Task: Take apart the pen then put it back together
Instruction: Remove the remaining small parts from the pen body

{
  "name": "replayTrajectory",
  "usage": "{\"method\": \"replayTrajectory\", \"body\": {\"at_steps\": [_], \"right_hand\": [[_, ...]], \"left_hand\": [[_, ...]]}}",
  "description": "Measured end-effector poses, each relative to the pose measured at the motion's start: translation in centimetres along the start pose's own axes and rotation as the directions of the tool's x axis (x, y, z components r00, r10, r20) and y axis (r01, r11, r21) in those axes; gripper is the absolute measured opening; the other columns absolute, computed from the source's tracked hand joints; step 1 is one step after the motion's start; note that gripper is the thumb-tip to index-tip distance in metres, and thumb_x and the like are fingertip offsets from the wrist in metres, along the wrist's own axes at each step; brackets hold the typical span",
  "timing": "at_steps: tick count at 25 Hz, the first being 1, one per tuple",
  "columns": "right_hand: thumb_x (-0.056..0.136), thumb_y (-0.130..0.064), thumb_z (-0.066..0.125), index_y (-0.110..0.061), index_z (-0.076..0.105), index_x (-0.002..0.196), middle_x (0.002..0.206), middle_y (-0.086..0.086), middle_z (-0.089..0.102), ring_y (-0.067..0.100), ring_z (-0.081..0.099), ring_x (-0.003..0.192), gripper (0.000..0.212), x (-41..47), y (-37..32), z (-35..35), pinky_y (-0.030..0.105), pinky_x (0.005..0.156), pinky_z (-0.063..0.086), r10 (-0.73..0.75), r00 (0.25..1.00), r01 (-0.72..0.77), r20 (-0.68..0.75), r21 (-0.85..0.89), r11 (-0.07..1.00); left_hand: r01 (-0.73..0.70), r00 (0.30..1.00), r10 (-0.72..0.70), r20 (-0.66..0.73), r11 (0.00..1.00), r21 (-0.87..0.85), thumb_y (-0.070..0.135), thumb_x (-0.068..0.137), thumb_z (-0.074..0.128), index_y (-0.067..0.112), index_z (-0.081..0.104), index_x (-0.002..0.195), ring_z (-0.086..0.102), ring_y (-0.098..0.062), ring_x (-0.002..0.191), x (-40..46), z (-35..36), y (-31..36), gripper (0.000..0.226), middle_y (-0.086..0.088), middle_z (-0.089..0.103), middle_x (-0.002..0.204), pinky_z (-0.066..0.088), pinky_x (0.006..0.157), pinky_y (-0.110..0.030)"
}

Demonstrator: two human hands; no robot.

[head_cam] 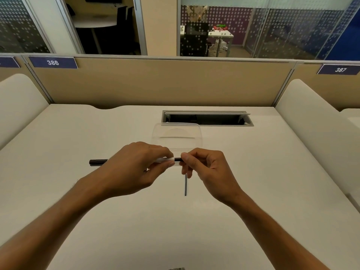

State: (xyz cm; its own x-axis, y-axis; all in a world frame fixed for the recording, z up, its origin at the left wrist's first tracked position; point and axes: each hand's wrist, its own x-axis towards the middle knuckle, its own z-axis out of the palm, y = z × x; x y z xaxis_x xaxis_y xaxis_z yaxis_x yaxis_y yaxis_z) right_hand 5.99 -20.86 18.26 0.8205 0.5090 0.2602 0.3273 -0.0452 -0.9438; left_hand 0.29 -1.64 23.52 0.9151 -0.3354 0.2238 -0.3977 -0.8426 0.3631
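Both forearms reach in from the lower corners and converge near the middle, bare to the elbow. The left hand (134, 162) is turned knuckles-up, its fingers curled over and its thumb underneath in a closed grip. The right hand (206, 166) faces it, just beside, its thumb and forefinger pinched together at the tips, the other fingers curled loosely below.
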Motion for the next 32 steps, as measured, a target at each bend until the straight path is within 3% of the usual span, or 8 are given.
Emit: {"method": "replayTrajectory", "body": {"at_steps": [3, 7, 10, 15, 19, 26, 29, 32], "right_hand": [[0.087, -0.040, 0.059, -0.025, 0.070, 0.086, 0.076, -0.007, 0.073, 0.008, 0.066, 0.067, 0.019, 0.0, -0.3, -0.2, 0.013, 0.060, 0.049, 0.002, 1.000, -0.002, -0.009, -0.013, 1.000], [0.087, -0.026, 0.069, -0.030, 0.071, 0.091, 0.083, -0.011, 0.074, 0.011, 0.069, 0.078, 0.006, -0.2, -0.1, -0.8, 0.026, 0.066, 0.057, 0.013, 1.000, -0.013, -0.015, -0.034, 0.999], [0.084, -0.020, 0.073, -0.030, 0.071, 0.092, 0.086, -0.013, 0.074, 0.009, 0.069, 0.081, 0.012, -0.2, -0.1, -1.1, 0.017, 0.066, 0.053, 0.009, 1.000, -0.009, -0.015, -0.024, 1.000], [0.078, -0.035, 0.074, -0.032, 0.073, 0.089, 0.086, -0.014, 0.075, 0.008, 0.070, 0.083, 0.011, -0.1, 0.0, -1.2, 0.015, 0.068, 0.053, 0.030, 0.999, -0.030, -0.010, 0.020, 0.999], [0.083, -0.039, 0.071, -0.030, 0.075, 0.089, 0.083, -0.006, 0.076, 0.010, 0.069, 0.073, 0.012, 0.0, -0.1, -1.3, 0.011, 0.060, 0.048, 0.014, 1.000, -0.014, -0.005, 0.096, 0.995], [0.074, -0.044, 0.071, -0.037, 0.072, 0.087, 0.085, -0.018, 0.074, 0.005, 0.069, 0.083, 0.015, 0.2, 0.3, -1.8, 0.011, 0.066, 0.051, 0.029, 0.999, -0.029, 0.018, -0.016, 0.999], [0.080, -0.038, 0.070, -0.033, 0.073, 0.085, 0.078, -0.013, 0.075, 0.006, 0.070, 0.073, 0.007, 0.2, 0.3, -2.0, 0.009, 0.062, 0.049, 0.035, 0.998, -0.032, 0.058, -0.053, 0.998], [0.083, -0.028, 0.073, -0.033, 0.073, 0.085, 0.080, -0.014, 0.074, 0.005, 0.070, 0.075, 0.006, 0.3, 0.5, -2.3, 0.011, 0.064, 0.051, 0.040, 0.997, -0.033, 0.065, -0.096, 0.995]], "left_hand": [[-0.004, 1.000, 0.004, -0.003, 1.000, -0.002, 0.037, 0.094, 0.051, 0.023, 0.067, 0.098, 0.049, -0.005, 0.055, -0.1, -0.1, -0.2, 0.021, 0.020, 0.054, 0.068, 0.034, 0.054, -0.019], [0.004, 1.000, -0.004, 0.002, 1.000, 0.001, 0.043, 0.093, 0.045, 0.025, 0.066, 0.096, 0.052, -0.009, 0.058, -0.3, -0.1, -0.7, 0.027, 0.014, 0.061, 0.070, 0.043, 0.053, -0.029], [0.013, 1.000, -0.013, 0.004, 1.000, -0.006, 0.045, 0.092, 0.043, 0.027, 0.066, 0.097, 0.054, -0.010, 0.060, -0.5, -0.1, -0.9, 0.029, 0.012, 0.063, 0.072, 0.046, 0.054, -0.032], [0.006, 1.000, -0.006, -0.006, 1.000, -0.009, 0.043, 0.092, 0.045, 0.025, 0.066, 0.098, 0.055, -0.011, 0.061, -0.4, -0.1, -0.9, 0.029, 0.011, 0.065, 0.074, 0.047, 0.055, -0.033], [-0.008, 1.000, 0.008, -0.013, 1.000, -0.014, 0.042, 0.092, 0.046, 0.024, 0.067, 0.097, 0.053, -0.009, 0.059, -0.5, 0.0, -0.8, 0.028, 0.015, 0.062, 0.073, 0.042, 0.054, -0.025], [-0.017, 1.000, 0.017, -0.013, 1.000, -0.017, 0.043, 0.092, 0.045, 0.025, 0.068, 0.099, 0.057, -0.010, 0.063, -0.5, 0.1, -1.0, 0.030, 0.012, 0.067, 0.078, 0.049, 0.056, -0.031], [-0.022, 1.000, 0.022, -0.020, 1.000, 0.005, 0.043, 0.092, 0.046, 0.025, 0.068, 0.099, 0.054, -0.007, 0.060, -0.5, 0.3, -1.3, 0.029, 0.014, 0.065, 0.075, 0.045, 0.054, -0.027], [-0.022, 0.999, 0.023, -0.029, 0.999, 0.045, 0.042, 0.091, 0.047, 0.026, 0.068, 0.098, 0.047, 0.002, 0.055, -0.4, 0.7, -1.7, 0.027, 0.019, 0.060, 0.074, 0.036, 0.052, -0.020]]}}
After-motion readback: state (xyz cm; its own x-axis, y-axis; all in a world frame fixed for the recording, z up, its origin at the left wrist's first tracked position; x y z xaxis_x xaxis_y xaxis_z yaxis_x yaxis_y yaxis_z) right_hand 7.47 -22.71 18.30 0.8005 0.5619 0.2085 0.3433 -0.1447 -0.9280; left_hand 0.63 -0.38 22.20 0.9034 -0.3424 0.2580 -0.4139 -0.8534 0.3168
